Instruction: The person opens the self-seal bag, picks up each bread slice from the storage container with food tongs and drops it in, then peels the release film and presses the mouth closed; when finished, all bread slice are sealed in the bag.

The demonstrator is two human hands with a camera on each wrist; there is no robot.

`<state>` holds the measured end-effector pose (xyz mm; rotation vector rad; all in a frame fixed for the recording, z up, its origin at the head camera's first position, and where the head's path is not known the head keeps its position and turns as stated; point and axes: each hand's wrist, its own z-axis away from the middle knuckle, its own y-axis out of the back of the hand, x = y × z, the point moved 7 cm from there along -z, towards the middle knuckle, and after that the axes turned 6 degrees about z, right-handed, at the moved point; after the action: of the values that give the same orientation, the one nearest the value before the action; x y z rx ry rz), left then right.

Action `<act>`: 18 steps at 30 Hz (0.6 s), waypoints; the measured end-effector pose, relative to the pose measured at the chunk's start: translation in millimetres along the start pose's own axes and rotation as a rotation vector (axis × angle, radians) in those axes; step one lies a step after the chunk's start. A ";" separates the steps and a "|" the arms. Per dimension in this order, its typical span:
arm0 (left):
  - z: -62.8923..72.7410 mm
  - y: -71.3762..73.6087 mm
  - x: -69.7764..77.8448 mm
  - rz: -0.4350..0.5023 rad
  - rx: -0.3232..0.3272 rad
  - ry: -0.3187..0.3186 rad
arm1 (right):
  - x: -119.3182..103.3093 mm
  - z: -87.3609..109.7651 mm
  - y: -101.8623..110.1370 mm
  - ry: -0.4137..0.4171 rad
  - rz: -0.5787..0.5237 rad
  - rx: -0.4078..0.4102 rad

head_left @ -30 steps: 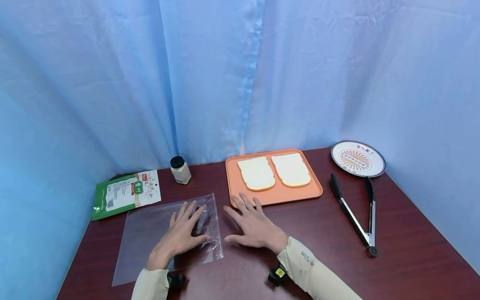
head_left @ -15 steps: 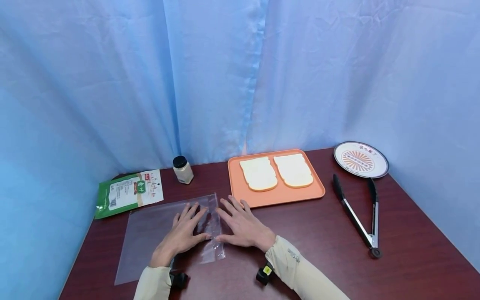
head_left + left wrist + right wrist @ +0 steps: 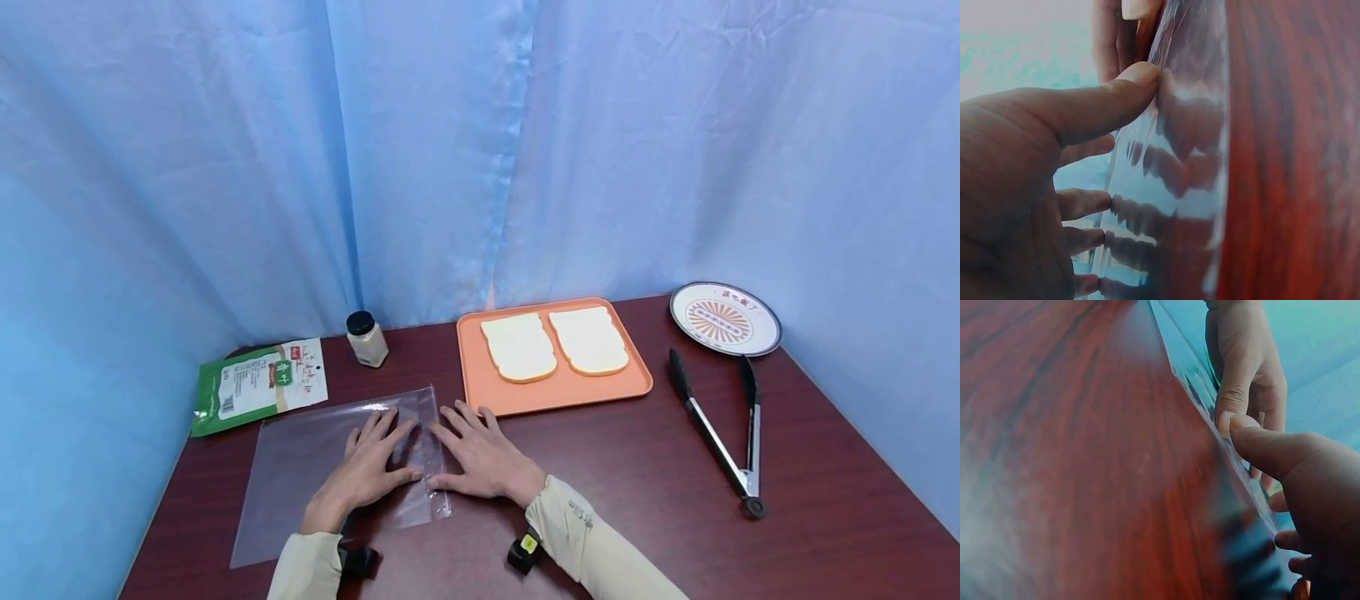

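A clear plastic bag lies flat on the dark red wooden table, its crinkled end toward the right. My left hand rests on the bag with fingers spread, and its fingertips touch the film in the left wrist view. Beside it, my right hand has its fingers spread, the tips at the bag's right edge. In the right wrist view the two thumbs come close together over the film. Neither hand is curled round anything.
An orange tray bears two bread slices behind my right hand. Farther right are black-tipped tongs and a patterned plate. A green-and-white packet and a black-capped jar stand at the back left. Blue curtains surround the table.
My right hand has moved left from the table beside the bag to the bag's right edge, closer to my left hand. The left hand has stayed on the bag.
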<state>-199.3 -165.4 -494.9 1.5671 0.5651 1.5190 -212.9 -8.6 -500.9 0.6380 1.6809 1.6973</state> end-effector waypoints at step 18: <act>-0.7 -0.8 1.5 -0.039 0.091 0.011 | -4.6 -5.0 -2.7 -0.034 0.131 0.096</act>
<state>-199.5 -163.6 -494.8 1.6082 0.6762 1.4916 -213.2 -15.5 -503.4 0.8338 1.7378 1.6935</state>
